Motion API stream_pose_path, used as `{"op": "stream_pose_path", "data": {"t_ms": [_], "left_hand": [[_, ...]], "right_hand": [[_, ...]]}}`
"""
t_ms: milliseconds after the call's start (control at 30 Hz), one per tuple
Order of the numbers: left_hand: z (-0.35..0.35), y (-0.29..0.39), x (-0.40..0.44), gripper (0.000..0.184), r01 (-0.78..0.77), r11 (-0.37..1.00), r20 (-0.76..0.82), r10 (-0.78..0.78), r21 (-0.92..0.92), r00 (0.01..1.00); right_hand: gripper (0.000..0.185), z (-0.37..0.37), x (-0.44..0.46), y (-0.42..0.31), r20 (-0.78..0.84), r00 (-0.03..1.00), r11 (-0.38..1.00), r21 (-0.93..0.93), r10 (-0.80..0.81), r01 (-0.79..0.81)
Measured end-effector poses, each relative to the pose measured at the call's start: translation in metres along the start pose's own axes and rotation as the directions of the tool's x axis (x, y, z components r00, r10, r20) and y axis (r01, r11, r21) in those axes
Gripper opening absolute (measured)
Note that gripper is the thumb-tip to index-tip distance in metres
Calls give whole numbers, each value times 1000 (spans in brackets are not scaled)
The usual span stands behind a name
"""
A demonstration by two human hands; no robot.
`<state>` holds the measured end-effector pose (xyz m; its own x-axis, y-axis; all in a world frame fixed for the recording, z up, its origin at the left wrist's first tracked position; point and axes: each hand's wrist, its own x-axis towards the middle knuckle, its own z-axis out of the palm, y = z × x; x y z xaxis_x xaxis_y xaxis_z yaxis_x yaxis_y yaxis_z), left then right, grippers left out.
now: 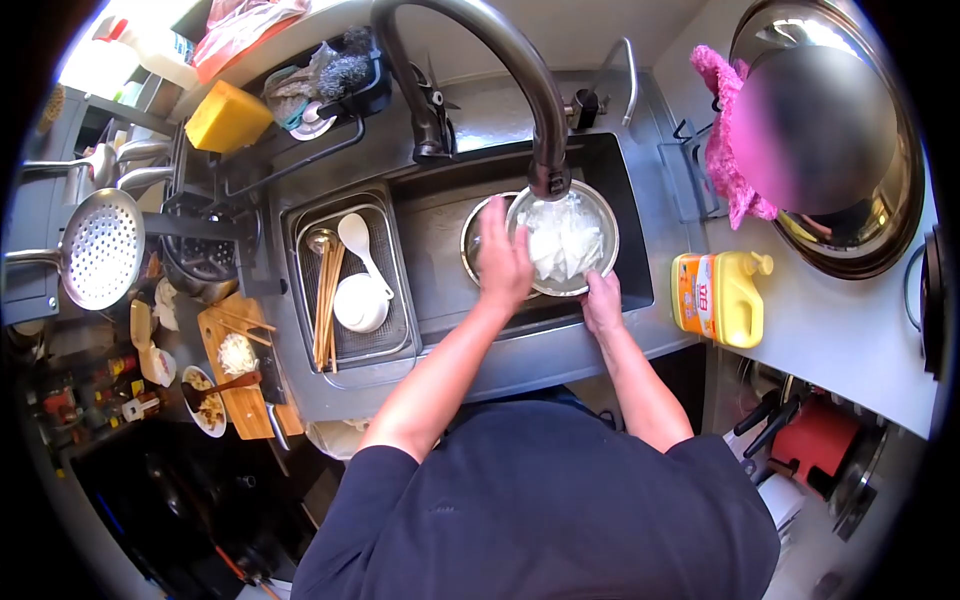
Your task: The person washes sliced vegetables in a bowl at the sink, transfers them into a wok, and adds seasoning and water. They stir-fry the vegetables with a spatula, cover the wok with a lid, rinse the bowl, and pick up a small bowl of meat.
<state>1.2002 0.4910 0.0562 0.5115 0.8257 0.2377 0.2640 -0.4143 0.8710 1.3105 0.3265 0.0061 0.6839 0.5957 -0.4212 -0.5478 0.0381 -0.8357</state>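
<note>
Beneath the faucet (551, 175), a round metal bowl (609, 222) holds white, glossy pieces (565, 240) whose kind I cannot make out. My right hand (603, 303) grips the bowl's lower right rim, thumb on the near side. My left hand (505, 257) is by the bowl's left side, fingers stretched out and holding nothing. Behind that hand, another metal bowl (469, 243) shows partly in the sink (435, 292). Whether the left hand touches either bowl is hard to tell.
Left in the sink, a draining basket (392, 340) holds chopsticks (327, 300), a white rice paddle (362, 245) and a white bowl (360, 303). A yellow jug (735, 298) stands right of the sink. A cutting board (262, 400) with a knife (277, 425) lies at left.
</note>
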Motion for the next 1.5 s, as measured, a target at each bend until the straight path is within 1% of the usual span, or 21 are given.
{"op": "stream_pose_path", "data": {"t_ms": [67,133,200,233,333,367,400,467,533,567,667,733,800,867,933,1033,1100,1167,1267,1367,1500], "left_hand": [[-18,-9,9,47,55,996,-259,-35,71,965],[-38,-28,18,42,139,990,-408,-129,-3,904],[-60,-36,25,40,218,975,-369,-215,-35,904],[-63,-34,31,30,153,988,-473,-136,-2,870],[-87,-23,55,21,110,993,-190,-99,48,977],[-84,-16,68,20,2,1000,-227,-3,-2,974],[-85,-12,82,19,-137,990,-202,140,33,969],[-87,-5,107,19,-77,988,-125,94,134,988],[-80,-2,126,19,-134,980,-128,154,150,980],[-76,0,130,20,-112,973,-138,142,202,980],[-71,0,125,21,-2,992,-142,19,125,990],[-62,0,93,24,-62,995,-170,75,77,983],[-43,-3,48,36,-95,984,-90,109,148,990],[-22,-3,9,56,-202,966,12,203,160,979],[-6,1,-12,74,-353,922,113,339,157,934],[7,21,-12,83,-414,888,303,346,200,888],[13,19,-7,88,-444,857,380,331,262,863],[16,16,-4,92,-480,817,438,323,319,839],[17,14,0,89,-503,805,515,301,314,802],[20,15,3,90,-515,800,542,297,309,786],[25,13,4,90,-524,795,578,282,306,765]], "right_hand": [[42,4,-3,-1,4,1000,999,42,18,-18],[40,3,-4,-1,-21,998,998,10,56,-55],[38,-3,-1,1,24,998,998,-27,53,-52],[37,-2,0,1,22,999,999,-27,43,-43],[40,1,-1,1,16,1000,1000,13,1,-1],[40,0,-1,1,18,1000,1000,13,2,-2],[41,-2,1,3,18,1000,1000,11,2,-3],[41,-8,-1,4,15,1000,1000,6,14,-14],[41,-11,-1,4,21,999,1000,5,26,-26],[41,-11,-3,3,38,999,1000,6,-14,14],[40,-5,-10,-3,28,999,999,38,-15,14],[41,-6,-11,-1,29,999,999,36,-18,17],[41,-6,-12,-2,29,1000,1000,30,-11,10],[41,-5,-14,-5,27,1000,1000,19,8,-9],[41,-7,-13,-2,25,1000,1000,0,-8,8],[40,-5,-16,-5,21,1000,1000,-13,-8,8],[41,-5,-15,-5,26,999,999,-15,-44,45],[42,-1,-18,-13,15,1000,1000,-12,-27,27],[43,-1,-20,-17,14,999,998,-39,-40,40],[43,-10,-16,-9,19,997,992,-100,-78,79],[40,-4,-23,-20,2,1000,996,-82,-19,19]]}}
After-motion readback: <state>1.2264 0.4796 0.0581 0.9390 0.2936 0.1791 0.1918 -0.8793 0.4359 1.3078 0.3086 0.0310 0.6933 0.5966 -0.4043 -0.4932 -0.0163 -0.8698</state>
